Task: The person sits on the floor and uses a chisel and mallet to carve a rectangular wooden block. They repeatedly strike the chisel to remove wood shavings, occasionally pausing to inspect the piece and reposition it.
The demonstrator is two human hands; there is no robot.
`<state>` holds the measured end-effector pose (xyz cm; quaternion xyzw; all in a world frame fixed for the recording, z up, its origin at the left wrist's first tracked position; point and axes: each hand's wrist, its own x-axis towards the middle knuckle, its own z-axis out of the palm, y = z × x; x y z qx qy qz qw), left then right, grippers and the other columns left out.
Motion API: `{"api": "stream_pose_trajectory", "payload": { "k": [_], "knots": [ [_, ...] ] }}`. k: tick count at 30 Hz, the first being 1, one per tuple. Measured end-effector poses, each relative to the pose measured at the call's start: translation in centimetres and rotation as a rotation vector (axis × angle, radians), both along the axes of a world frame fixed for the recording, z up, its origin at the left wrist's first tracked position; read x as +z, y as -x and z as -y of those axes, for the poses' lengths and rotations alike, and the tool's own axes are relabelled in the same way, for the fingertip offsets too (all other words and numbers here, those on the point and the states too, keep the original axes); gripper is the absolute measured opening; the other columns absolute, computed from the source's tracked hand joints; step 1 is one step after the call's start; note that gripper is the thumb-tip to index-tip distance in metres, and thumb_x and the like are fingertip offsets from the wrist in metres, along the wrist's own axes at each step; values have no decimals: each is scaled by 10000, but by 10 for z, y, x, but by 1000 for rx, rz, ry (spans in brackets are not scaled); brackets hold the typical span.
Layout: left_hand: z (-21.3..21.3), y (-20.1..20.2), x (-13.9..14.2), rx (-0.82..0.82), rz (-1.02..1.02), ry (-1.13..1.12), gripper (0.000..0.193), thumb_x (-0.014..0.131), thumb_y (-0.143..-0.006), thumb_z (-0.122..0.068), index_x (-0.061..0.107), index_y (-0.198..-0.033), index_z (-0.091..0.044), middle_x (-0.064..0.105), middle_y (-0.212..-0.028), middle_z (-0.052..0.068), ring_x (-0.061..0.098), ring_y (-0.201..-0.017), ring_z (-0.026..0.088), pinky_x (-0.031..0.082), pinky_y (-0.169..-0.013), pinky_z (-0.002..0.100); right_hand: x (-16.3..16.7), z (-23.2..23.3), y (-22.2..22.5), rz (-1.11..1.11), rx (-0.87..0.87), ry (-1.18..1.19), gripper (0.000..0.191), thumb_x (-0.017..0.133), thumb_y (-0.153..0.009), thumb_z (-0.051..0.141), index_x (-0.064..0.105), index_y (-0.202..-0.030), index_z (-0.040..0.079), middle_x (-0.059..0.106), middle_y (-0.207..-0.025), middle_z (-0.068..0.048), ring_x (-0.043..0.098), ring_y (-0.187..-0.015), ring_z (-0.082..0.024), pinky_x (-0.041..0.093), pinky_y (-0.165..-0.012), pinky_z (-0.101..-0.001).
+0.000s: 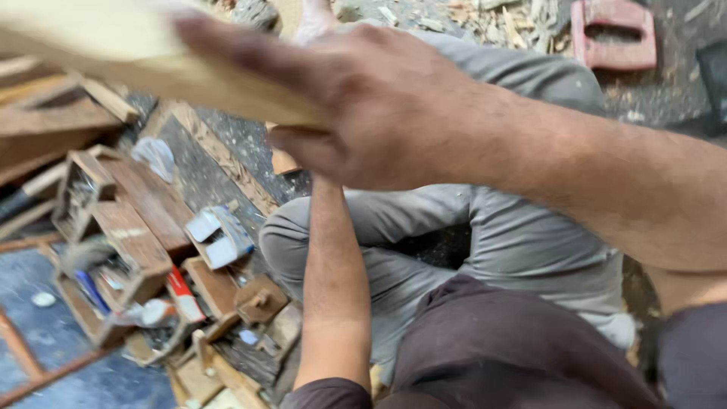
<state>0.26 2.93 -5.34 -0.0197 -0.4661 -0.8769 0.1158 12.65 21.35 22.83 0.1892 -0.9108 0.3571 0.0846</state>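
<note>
Pale wood fills the right hand (379, 106), fingers curled over a blurred plank (113, 45) whose long axis runs leftward from it. The left hand (only its forearm shows) is hidden behind; grip unclear. Below the plank lie wooden boxes (121, 227).

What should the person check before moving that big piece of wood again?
1. Right hand has a grip on the pale wooden plank: ok, fingers wrap over its edge.
2. Left hand on the plank: cannot tell, the forearm goes up behind the right hand.
3. Sharp view of the plank: not ok, it is blurred.
4. Legs out of the way: not ok, the grey-trousered knees sit right under the plank.
5. Wooden tool box beside the left knee: ok, it sits apart from the hands.
</note>
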Motion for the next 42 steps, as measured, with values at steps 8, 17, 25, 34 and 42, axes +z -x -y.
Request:
{"api": "stream_pose_trajectory", "payload": {
  "k": [8,17,25,34,42],
  "knots": [
    [29,-21,1,-41,-197,696,382,662,-1007,-209,611,-1302,29,707,-1180,116,676,-1062,191,564,-893,318,-35,10,17,398,45,-369,838,628,-938,221,192,-1630,405,674,-769,-88,649,-609,-218,578,-563,-384],
    [42,-12,-13,-96,-184,811,232,660,-1031,-148,649,-1232,-31,709,-1127,73,682,-1004,222,561,-871,365,-57,-1,-17,340,14,-225,814,613,-959,302,168,-1624,456,664,-781,-58,590,-524,-150,560,-499,-305],
    [11,-73,-9,-336,-62,545,387,670,-911,98,600,-1267,-38,671,-1029,55,639,-935,158,552,-859,307,-128,-51,-86,631,-175,407,961,690,-898,292,132,-1676,374,707,-1209,-150,737,-887,-234,582,-937,-309],
    [25,7,69,-521,-43,1981,733,844,-848,-274,473,-1461,-114,733,-1163,176,752,-1025,273,620,-886,399,-159,-116,-198,583,-426,775,1045,746,-849,185,137,-1692,287,608,-1416,-179,706,-992,-198,565,-949,-359],
    [9,-16,12,-778,263,2393,1190,792,-745,-494,30,-1651,-376,701,-1216,246,711,-1054,407,583,-949,456,-189,-112,-214,103,-418,759,1004,744,-924,258,96,-1690,219,461,-1587,-198,663,-1080,-283,556,-948,-408]
  ]
}}
